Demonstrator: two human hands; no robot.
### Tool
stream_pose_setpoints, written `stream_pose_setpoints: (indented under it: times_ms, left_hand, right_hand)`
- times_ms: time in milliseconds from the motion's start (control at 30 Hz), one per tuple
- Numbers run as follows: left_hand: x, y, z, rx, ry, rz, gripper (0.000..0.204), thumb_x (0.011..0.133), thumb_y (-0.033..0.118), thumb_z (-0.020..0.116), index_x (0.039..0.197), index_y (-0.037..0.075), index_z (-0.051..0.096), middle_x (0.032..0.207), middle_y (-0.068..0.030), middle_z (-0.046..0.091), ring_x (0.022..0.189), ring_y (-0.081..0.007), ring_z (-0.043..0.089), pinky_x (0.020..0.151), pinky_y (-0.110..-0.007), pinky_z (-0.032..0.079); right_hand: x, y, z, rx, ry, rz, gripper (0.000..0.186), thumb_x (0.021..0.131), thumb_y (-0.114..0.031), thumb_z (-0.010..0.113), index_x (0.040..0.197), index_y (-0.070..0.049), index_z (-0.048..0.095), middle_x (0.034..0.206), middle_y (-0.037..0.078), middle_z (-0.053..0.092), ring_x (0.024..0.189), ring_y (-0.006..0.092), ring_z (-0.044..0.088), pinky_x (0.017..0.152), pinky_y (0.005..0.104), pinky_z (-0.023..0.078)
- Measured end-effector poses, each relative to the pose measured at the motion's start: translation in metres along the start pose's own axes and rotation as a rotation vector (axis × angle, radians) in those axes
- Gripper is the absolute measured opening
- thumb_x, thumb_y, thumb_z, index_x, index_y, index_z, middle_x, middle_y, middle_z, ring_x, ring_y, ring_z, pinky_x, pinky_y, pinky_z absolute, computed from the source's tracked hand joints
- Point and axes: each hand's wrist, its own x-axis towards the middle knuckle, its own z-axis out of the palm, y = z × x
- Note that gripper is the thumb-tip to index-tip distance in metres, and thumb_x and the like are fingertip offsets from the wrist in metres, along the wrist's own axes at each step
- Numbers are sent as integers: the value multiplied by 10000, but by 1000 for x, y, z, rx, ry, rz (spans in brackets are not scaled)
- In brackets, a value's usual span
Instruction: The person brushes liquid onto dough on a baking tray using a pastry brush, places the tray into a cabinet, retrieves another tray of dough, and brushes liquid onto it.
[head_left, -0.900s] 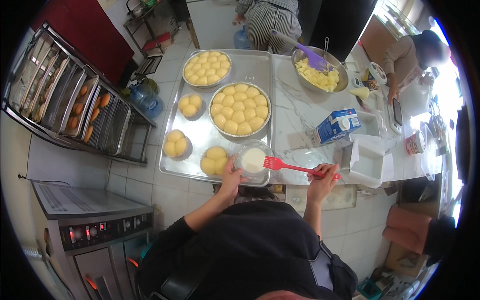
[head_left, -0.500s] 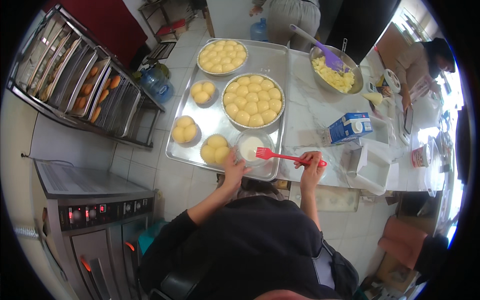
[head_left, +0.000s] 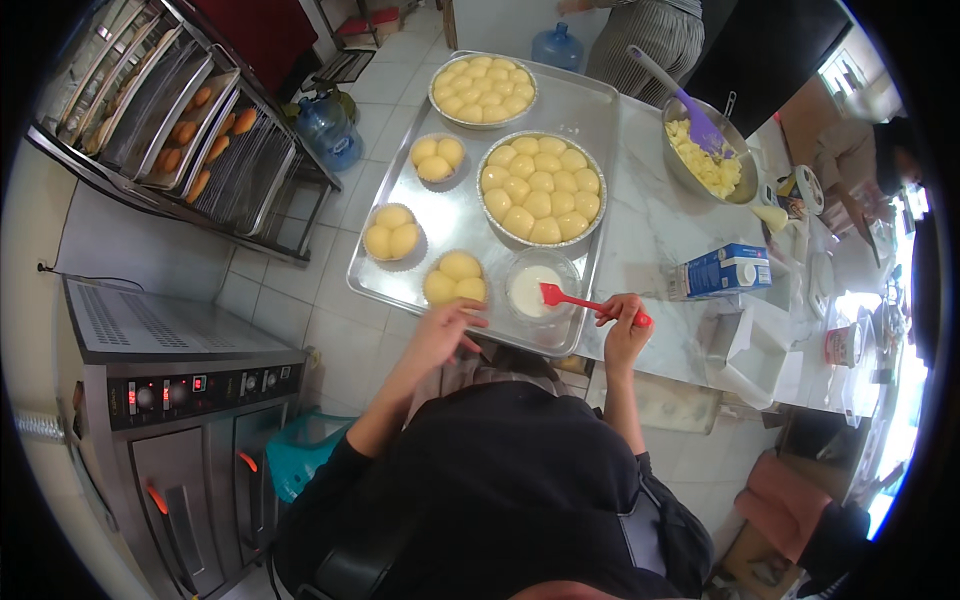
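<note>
My right hand (head_left: 624, 328) is closed around the handle of a red pastry brush (head_left: 580, 301). The brush's bristles dip into a clear bowl (head_left: 566, 274) of white, milky liquid at the tray's near right corner. Over the tray's near edge, my left hand (head_left: 444, 332) has its fingers apart, beside a small paper cup of dough balls (head_left: 456, 278); whether it touches the cup I cannot tell. Two more small cups of dough, one nearer (head_left: 392, 233) and one farther (head_left: 437, 158), sit along the left. Two round foil pans of dough balls, a middle one (head_left: 541, 189) and a far one (head_left: 483, 91), share the tray (head_left: 400, 280).
On the marble counter stand a blue carton (head_left: 727, 271), a white box (head_left: 748, 352) and a metal bowl (head_left: 738, 180) with yellow filling and a purple spatula (head_left: 705, 128). A tray rack (head_left: 190, 130) and an oven (head_left: 190, 390) are at left. Two people stand beyond the counter.
My left hand has left the bowl's side and moved left to the near small cup. The brush stays in my right hand, its head still in the bowl. The view has shifted.
</note>
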Motion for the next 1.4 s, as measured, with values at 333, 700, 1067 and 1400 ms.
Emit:
stream_pose_setpoints:
  times_ms: [333,700,1067,1400]
  left_hand:
    - [42,-44,-93,291,486,345,179,776,93,487,917,12,561,720,-77,590,567,-133,570,511,-235,441]
    - [58,-42,-99,-94,194,297,216,723,-3,552,938,-22,540,766,-89,556,613,-112,567,551,-216,481]
    - [73,-51,-107,-118,69,260,187,726,-21,544,912,-22,524,731,-68,552,606,-81,551,542,-221,500]
    - [76,-52,-107,-113,45,273,194,725,-19,541,916,-16,507,699,-67,555,606,-88,556,529,-218,497]
  right_hand:
    - [15,-40,17,74,424,72,386,893,-337,338,621,-63,355,534,36,412,430,103,410,370,195,316]
    - [-15,11,127,187,149,263,394,894,-348,324,627,-59,347,532,60,439,367,132,440,325,205,335]
    - [-22,8,141,4,166,133,379,910,-285,287,637,-31,354,519,88,442,371,151,441,327,231,356]
    - [-16,3,152,-53,136,124,400,911,-279,281,612,-25,359,526,87,442,371,142,444,334,223,376]
